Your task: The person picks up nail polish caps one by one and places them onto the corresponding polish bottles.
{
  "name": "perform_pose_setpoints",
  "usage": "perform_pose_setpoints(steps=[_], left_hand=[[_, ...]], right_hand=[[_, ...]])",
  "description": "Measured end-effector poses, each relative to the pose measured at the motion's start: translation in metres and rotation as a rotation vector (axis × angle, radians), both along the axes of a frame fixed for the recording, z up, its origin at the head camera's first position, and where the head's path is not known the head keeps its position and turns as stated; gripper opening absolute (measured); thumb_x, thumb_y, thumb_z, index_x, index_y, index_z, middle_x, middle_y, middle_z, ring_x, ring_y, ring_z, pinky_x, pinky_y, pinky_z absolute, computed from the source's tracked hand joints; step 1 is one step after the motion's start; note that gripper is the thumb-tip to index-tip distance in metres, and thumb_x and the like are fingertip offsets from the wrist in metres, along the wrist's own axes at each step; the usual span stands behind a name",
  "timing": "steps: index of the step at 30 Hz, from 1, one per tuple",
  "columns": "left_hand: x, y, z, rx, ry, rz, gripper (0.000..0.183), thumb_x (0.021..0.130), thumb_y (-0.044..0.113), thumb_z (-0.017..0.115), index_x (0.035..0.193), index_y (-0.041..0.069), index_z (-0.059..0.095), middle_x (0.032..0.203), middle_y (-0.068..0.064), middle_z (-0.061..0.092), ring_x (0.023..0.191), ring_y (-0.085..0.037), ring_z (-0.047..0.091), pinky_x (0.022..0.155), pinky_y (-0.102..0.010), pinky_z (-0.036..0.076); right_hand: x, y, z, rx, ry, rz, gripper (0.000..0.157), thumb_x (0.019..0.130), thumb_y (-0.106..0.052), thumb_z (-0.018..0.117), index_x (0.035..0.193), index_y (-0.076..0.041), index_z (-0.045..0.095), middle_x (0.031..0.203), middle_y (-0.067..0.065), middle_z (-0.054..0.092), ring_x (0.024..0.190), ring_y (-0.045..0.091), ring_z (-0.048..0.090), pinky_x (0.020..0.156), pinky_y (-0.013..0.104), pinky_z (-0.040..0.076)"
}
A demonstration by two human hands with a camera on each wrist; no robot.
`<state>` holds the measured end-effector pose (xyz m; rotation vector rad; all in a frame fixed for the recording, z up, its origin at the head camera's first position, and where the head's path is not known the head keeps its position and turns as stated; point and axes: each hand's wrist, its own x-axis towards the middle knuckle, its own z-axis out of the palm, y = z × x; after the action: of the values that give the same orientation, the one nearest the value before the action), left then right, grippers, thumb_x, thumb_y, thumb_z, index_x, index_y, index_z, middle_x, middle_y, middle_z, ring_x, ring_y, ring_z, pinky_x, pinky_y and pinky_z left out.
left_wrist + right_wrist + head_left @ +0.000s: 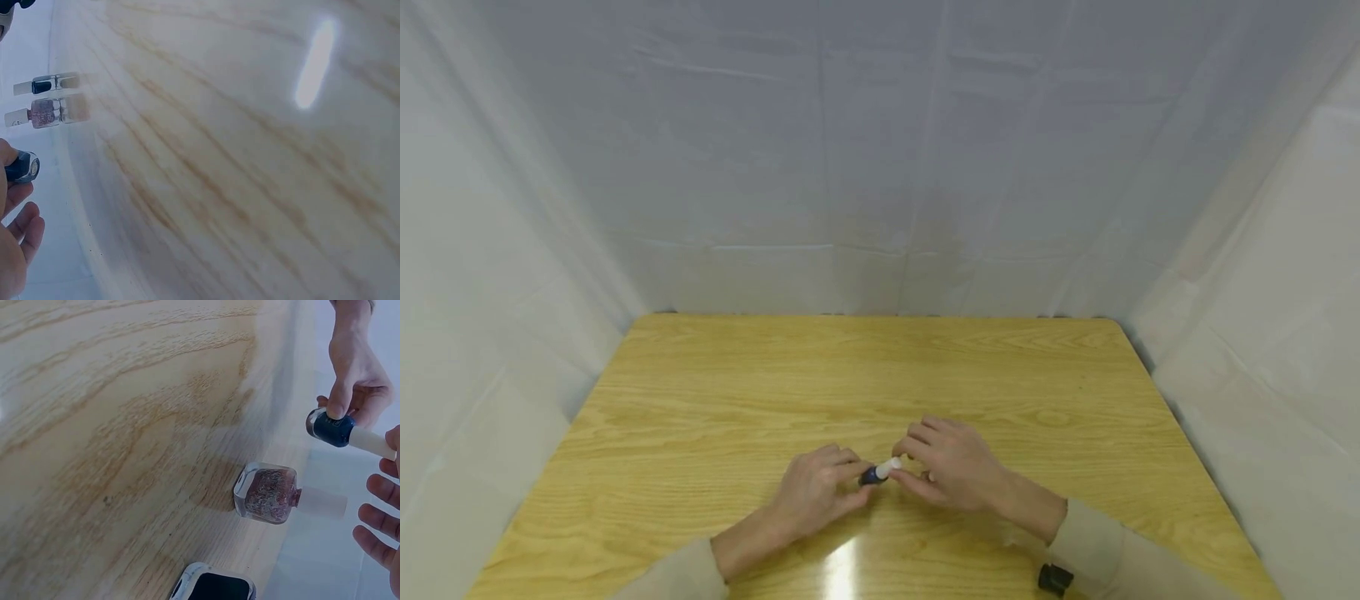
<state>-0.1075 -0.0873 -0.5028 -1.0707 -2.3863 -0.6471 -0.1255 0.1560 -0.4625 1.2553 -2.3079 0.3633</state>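
Between thumb and fingers my left hand (pixel 816 492) pinches the dark blue glass body of a nail polish bottle (pixel 331 429). My right hand (pixel 958 467) has thumb and fingertips on its white cap (pixel 370 442), and its other fingers spread loosely below in the right wrist view. The bottle is tilted, held above the table with the cap toward my right hand. Close by stands a pink glitter nail polish bottle (pixel 269 495) with a pale cap, upright on the table. Beside that one is a second dark nail polish bottle (pixel 42 86), partly cut off in the right wrist view.
The wood-grain table (pixel 775 375) reaches to pale sheeting (pixel 880 183) at the back and both sides. A light reflection lies near its front edge. A small black device (pixel 1056 579) sits at my right wrist.
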Motion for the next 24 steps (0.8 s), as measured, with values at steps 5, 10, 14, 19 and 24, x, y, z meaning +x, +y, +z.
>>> perform_pose_setpoints(steps=[5,10,14,19,24], left_hand=[[-0.001,0.000,0.000,0.012,0.000,-0.011,0.021,0.070,0.023,0.084,0.089,0.019,0.076,0.081,0.010,0.072,0.067,-0.002,0.061,0.058,-0.006,0.045],[-0.003,0.001,0.000,0.018,0.011,-0.008,0.022,0.070,0.024,0.085,0.089,0.018,0.076,0.080,0.008,0.072,0.068,-0.002,0.063,0.059,-0.008,0.048],[-0.005,0.001,0.001,0.001,0.008,0.006,0.023,0.070,0.027,0.085,0.089,0.019,0.075,0.079,0.008,0.071,0.066,-0.001,0.060,0.056,-0.006,0.045],[-0.007,0.001,0.002,-0.021,0.002,0.012,0.023,0.070,0.029,0.084,0.089,0.020,0.076,0.079,0.009,0.070,0.063,-0.002,0.058,0.056,-0.004,0.041],[-0.007,0.001,0.003,-0.045,-0.010,0.029,0.023,0.071,0.031,0.084,0.089,0.020,0.076,0.079,0.010,0.070,0.063,-0.003,0.058,0.054,-0.004,0.039]], right_hand=[[0.001,0.000,0.001,0.000,-0.018,-0.004,0.021,0.085,-0.042,0.071,0.093,-0.023,0.068,0.082,-0.012,0.063,0.070,0.001,0.051,0.061,0.015,0.045],[0.000,-0.003,0.002,-0.006,-0.055,-0.011,0.019,0.088,-0.042,0.068,0.094,-0.023,0.067,0.085,-0.012,0.065,0.074,0.002,0.054,0.063,0.015,0.046],[-0.001,-0.006,0.003,-0.003,-0.078,-0.021,0.020,0.091,-0.043,0.064,0.094,-0.024,0.067,0.087,-0.013,0.066,0.079,0.002,0.056,0.066,0.016,0.049],[-0.004,-0.009,0.004,0.013,-0.074,-0.019,0.020,0.091,-0.043,0.063,0.094,-0.024,0.068,0.088,-0.013,0.066,0.080,0.002,0.057,0.068,0.016,0.049],[-0.006,-0.011,0.003,0.032,-0.049,-0.010,0.020,0.089,-0.044,0.066,0.094,-0.025,0.068,0.088,-0.013,0.066,0.079,0.002,0.057,0.067,0.015,0.049]])
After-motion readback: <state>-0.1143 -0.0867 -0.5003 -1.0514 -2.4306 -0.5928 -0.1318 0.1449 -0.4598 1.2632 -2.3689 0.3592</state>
